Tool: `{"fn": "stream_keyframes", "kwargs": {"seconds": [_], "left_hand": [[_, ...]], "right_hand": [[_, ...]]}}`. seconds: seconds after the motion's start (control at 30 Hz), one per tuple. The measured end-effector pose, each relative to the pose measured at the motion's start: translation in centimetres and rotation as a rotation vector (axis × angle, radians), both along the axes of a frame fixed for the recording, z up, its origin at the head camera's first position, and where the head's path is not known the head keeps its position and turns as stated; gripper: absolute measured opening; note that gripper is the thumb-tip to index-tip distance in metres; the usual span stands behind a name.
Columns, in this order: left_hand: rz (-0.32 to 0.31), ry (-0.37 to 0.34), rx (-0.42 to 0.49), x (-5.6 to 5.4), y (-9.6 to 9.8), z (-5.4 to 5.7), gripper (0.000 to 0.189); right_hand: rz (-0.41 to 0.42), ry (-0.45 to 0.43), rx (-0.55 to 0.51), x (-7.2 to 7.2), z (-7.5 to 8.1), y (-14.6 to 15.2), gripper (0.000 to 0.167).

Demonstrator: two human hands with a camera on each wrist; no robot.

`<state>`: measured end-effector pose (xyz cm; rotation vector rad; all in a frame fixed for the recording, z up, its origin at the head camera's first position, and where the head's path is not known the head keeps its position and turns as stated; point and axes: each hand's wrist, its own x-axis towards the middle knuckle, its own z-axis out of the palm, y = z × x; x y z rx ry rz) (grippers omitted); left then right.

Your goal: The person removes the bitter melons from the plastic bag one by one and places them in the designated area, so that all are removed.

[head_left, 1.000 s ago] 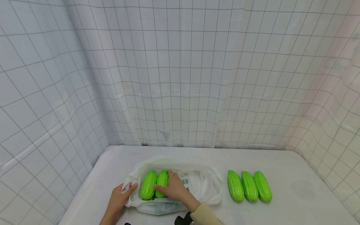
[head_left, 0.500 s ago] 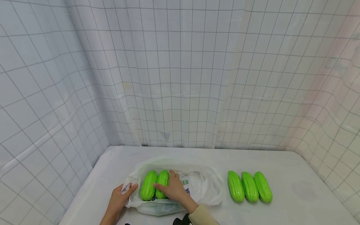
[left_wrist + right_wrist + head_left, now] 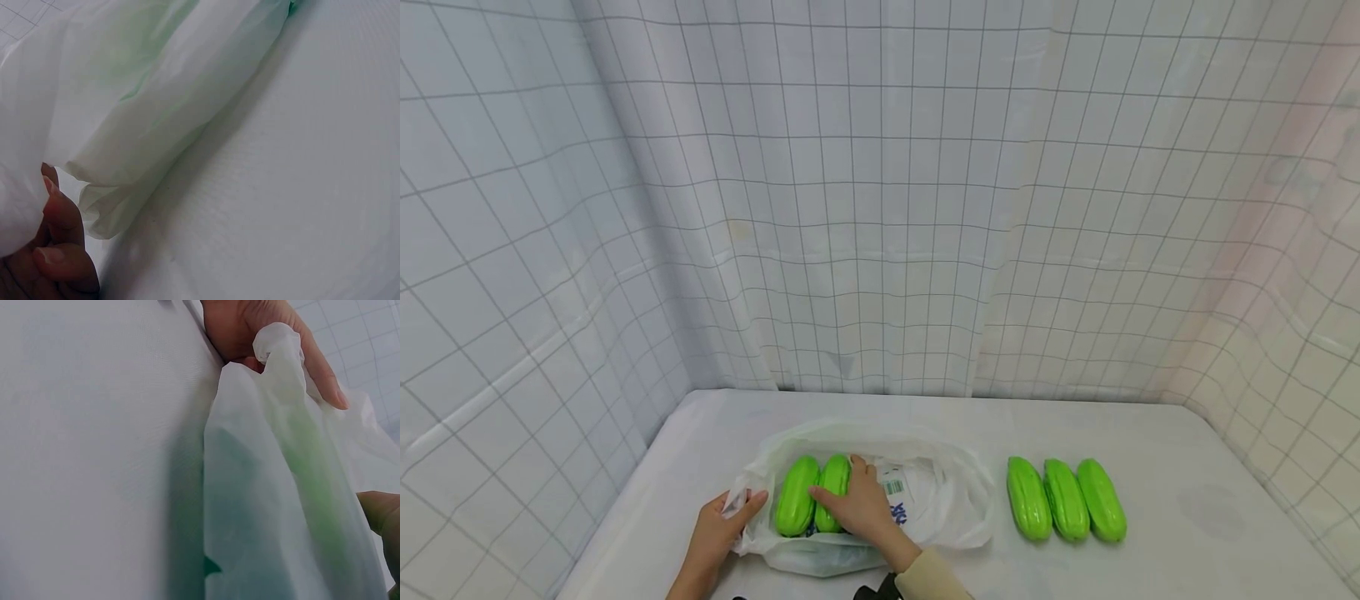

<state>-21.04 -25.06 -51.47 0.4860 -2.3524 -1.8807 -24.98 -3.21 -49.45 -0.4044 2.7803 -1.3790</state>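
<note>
A white translucent plastic bag (image 3: 951, 521) lies on the table with its mouth spread. My left hand (image 3: 718, 529) pinches the bag's left edge between thumb and fingers; curled fingers (image 3: 65, 259) show beside the film in the left wrist view. Inside the bag, two glossy, bright green oblong things lie side by side: a left one (image 3: 797, 497) and a right one (image 3: 832, 492). My right hand (image 3: 865, 504) reaches in and grips the right one, thumb across its near side, fingertips at its far end. In the right wrist view, the bag film hides most of the contents.
Three more green oblongs (image 3: 1065, 498) lie in a row on the white-covered table (image 3: 1187, 550), right of the bag. A printed white label (image 3: 895, 486) shows inside the bag. Checked curtains (image 3: 880, 250) hang behind and on both sides.
The right forearm and sleeve have shifted slightly left and toward the near edge. Both hands keep their holds, and the green oblongs stay where they were.
</note>
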Motion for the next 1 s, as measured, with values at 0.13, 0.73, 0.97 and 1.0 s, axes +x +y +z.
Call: {"fn": "stream_keyframes", "kwargs": {"seconds": [0.13, 0.73, 0.97, 1.0], "left_hand": [[0.0, 0.002, 0.006, 0.0, 0.1, 0.0, 0.039], [-0.004, 0.003, 0.001, 0.0, 0.0, -0.1, 0.037], [-0.012, -0.021, -0.026, -0.2, -0.1, -0.1, 0.041], [-0.013, -0.022, -0.028, -0.2, -0.2, -0.1, 0.042]], "right_hand": [[-0.016, 0.004, -0.006, 0.1, -0.2, 0.0, 0.086], [-0.022, -0.018, -0.127, 0.2, -0.4, 0.7, 0.075], [-0.032, 0.003, -0.133, 0.3, -0.4, 1.0, 0.072], [-0.034, 0.003, -0.134, 0.3, -0.4, 1.0, 0.072]]}}
